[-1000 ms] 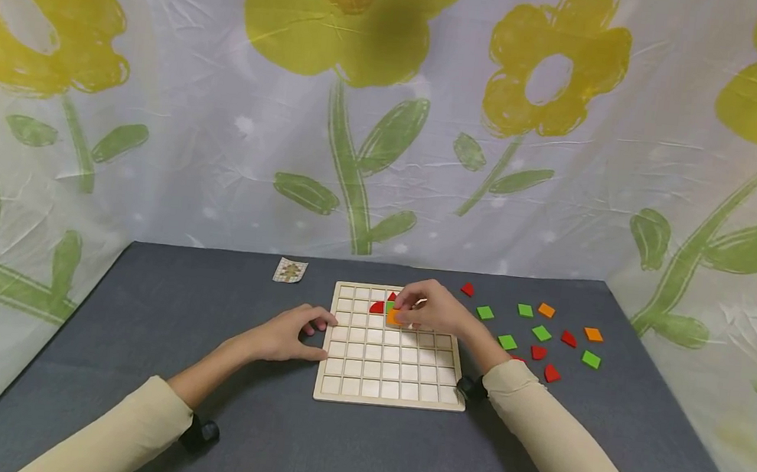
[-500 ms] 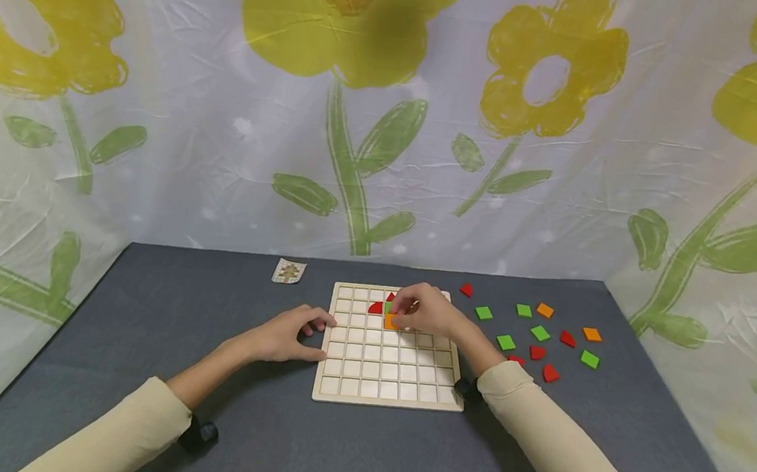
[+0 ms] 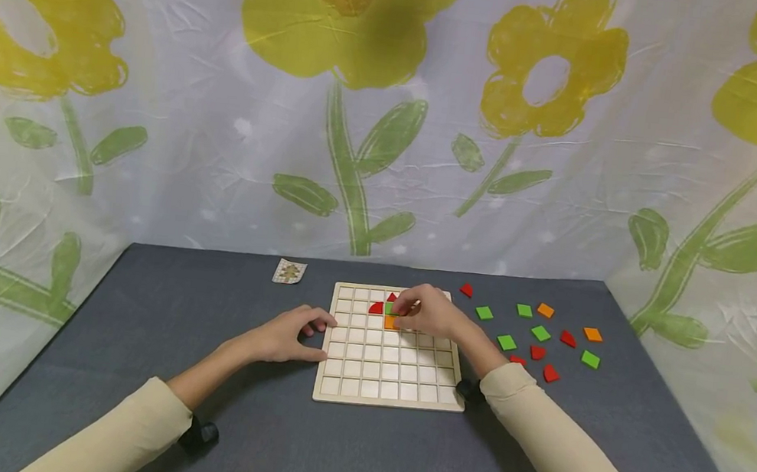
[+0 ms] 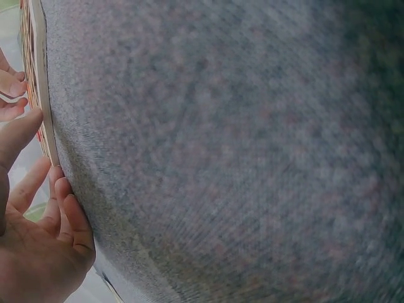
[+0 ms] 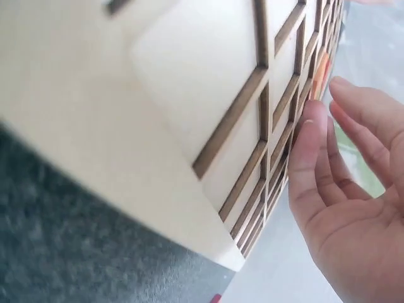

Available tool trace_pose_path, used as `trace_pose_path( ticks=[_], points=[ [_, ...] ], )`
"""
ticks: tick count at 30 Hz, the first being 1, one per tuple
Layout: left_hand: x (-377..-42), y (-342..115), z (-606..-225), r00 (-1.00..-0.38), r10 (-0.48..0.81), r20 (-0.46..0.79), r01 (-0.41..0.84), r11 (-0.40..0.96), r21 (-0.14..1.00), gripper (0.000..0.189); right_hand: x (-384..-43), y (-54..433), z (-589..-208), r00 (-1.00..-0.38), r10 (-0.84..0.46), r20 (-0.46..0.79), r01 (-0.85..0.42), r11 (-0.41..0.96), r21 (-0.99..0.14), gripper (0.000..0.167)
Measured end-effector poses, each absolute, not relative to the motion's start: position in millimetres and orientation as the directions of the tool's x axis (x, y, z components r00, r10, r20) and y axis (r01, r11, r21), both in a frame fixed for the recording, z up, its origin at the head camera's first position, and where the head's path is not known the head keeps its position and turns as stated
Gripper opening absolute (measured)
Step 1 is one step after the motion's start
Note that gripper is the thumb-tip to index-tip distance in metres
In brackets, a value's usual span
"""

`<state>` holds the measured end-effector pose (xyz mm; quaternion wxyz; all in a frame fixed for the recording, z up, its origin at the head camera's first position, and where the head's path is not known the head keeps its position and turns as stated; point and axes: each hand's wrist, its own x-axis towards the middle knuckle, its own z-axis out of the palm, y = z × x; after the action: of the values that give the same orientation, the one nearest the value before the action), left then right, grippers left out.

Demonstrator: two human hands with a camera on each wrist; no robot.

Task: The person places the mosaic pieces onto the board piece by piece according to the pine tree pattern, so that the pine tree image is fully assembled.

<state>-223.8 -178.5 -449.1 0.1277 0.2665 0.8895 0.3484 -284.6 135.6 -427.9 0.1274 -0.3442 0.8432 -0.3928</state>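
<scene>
A square wooden grid board [image 3: 387,403] lies on the dark table. My left hand [image 3: 288,333] touches its left edge with thumb and fingertips spread apart, also seen in the left wrist view. Over the upper cells, my right hand [image 3: 431,312] rests its fingertips by an orange square tile [image 3: 389,323], covering part of it. Thumb and fingers stand apart in the right wrist view, with no piece visible between them. Just above the orange tile sits a green square tile [image 3: 389,309]. A red rounded piece [image 3: 376,308] is left of the green one, and another red piece [image 3: 392,297] above it.
Right of the board lie loose pieces: several green tiles [image 3: 541,333], several red pieces [image 3: 550,373], and orange tiles [image 3: 593,335]. A small patterned card [image 3: 289,271] is behind the board's left side. A flower-printed cloth [image 3: 244,199] hangs behind the table.
My right fingertips have shifted slightly up and off part of the orange tile, which lies in its cell. The left hand and board have stayed in place.
</scene>
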Motion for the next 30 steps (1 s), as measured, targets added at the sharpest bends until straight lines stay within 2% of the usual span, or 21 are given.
trace_pose_path(
  ticks=[6,15,30],
  points=[
    [-225,-179,-450,-0.825,0.563,-0.049,0.382,0.619,0.686,0.051,-287,146,-427,-0.719,-0.689,0.094,-0.509,0.428,-0.747,0.014],
    [-224,-178,-447,-0.819,0.571,-0.050,0.387,0.614,0.688,0.051,-286,176,-424,-0.705,-0.699,0.118,-0.486,0.355,-0.799,0.017],
    [-224,-178,-448,-0.821,0.568,-0.047,0.389,0.619,0.682,0.051,-278,232,-423,-0.767,-0.641,0.030,-0.393,0.432,-0.812,0.021]
  ],
)
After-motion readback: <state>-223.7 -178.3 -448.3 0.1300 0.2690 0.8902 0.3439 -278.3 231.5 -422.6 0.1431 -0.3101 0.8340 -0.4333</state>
